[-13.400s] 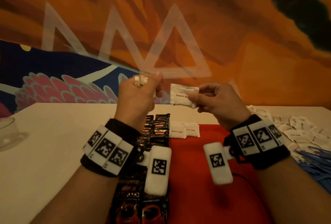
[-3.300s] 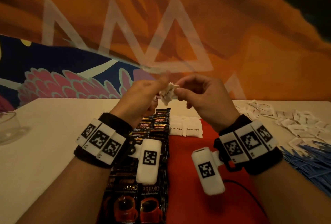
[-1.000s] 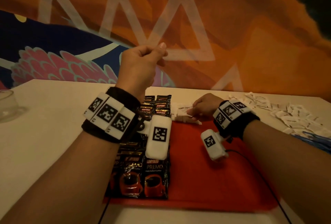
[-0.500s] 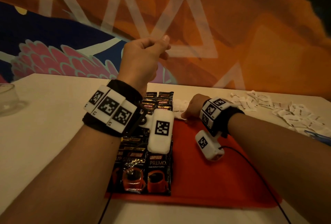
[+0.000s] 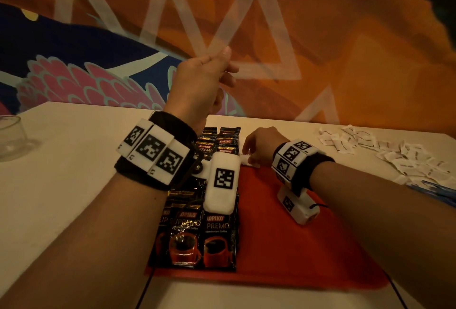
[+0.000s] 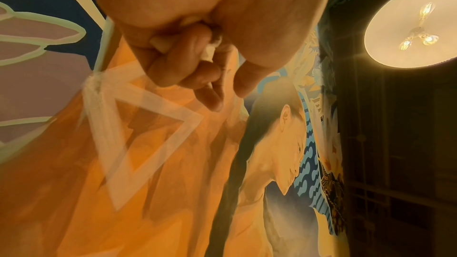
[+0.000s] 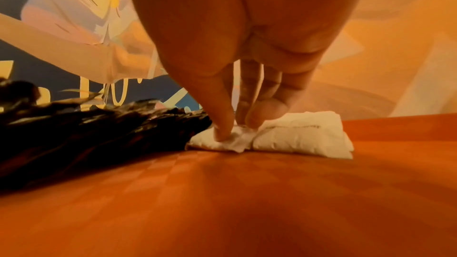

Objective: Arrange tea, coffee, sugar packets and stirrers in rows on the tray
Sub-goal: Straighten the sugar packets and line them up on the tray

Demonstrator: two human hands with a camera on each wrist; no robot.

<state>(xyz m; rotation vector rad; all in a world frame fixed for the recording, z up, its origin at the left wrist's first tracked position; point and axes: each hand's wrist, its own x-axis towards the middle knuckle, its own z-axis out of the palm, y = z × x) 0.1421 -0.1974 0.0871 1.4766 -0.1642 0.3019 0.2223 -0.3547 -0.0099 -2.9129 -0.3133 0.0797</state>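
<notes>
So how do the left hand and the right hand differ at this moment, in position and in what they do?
The left hand is raised above the table; the right hand is down at the far edge of the red tray. The left hand's fingers curl around small white paper; the right hand pinches a white sugar packet lying beside the coffee sachets. Both wear marker wristbands.
</notes>
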